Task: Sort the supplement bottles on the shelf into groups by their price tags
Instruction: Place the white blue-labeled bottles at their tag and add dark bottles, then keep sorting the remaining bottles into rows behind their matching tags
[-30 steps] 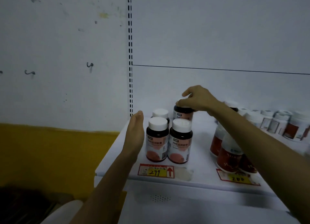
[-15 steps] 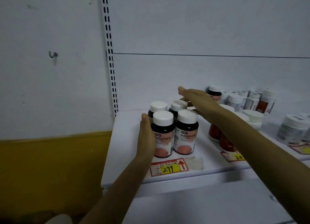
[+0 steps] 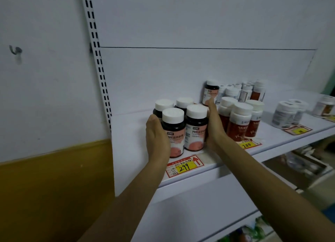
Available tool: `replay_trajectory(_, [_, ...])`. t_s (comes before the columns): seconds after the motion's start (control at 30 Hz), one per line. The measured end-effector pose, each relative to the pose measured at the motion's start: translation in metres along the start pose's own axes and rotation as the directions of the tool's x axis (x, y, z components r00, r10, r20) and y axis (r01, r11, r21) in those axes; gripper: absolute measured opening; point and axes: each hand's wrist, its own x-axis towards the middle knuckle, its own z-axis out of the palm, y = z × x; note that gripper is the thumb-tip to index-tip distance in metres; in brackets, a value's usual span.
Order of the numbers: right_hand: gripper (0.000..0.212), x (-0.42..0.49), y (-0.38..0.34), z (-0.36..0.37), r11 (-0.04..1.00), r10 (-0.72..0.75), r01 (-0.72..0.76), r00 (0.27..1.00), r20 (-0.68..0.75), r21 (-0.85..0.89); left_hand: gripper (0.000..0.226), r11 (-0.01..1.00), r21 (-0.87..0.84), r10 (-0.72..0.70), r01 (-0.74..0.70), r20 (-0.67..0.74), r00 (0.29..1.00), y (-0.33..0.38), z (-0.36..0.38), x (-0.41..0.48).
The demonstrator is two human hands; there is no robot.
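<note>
Two hands flat against the four-bottle cluster (image 3: 196, 131): left hand (image 3: 156, 142) as before, right hand (image 3: 214, 126) newly alongside.

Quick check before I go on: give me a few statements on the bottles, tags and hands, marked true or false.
1. Four dark bottles stand clustered behind the 299 tag. True.
2. The left hand and the right hand press the cluster's opposite sides. True.
3. The right hand grips a cap from above. False: it lies flat along the cluster's side.
4. The tag before the red-labelled bottles reads 299. False: the red-labelled bottles stand behind the 200 tag.
5. A matching dark bottle stands apart, farther back. True.
</note>
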Motion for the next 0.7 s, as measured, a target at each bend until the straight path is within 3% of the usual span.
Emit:
replay_trajectory(0.5, [0.047, -0.008, 0.009, -0.003, 0.991, -0.071, 0.073, 0.997, 0.024, -0.112, 0.049, 0.997, 0.035, 0.074, -0.071, -0.085, 0.994, -0.004, 0.002, 0.003])
replay_trajectory(0.6, [0.056, -0.02, -0.004, -0.003, 0.975, -0.155, 0.16, 0.987, 0.046, -0.156, 0.048, 0.953, 0.149, 0.286, -0.262, -0.166, 0.944, 0.004, 0.0, -0.01])
replay_trajectory(0.7, [0.052, -0.035, -0.026, -0.011, 0.933, -0.279, 0.301, 0.951, 0.131, -0.196, 0.053, 0.799, 0.237, 0.585, -0.553, -0.096, 0.805, 0.017, 0.005, -0.028])
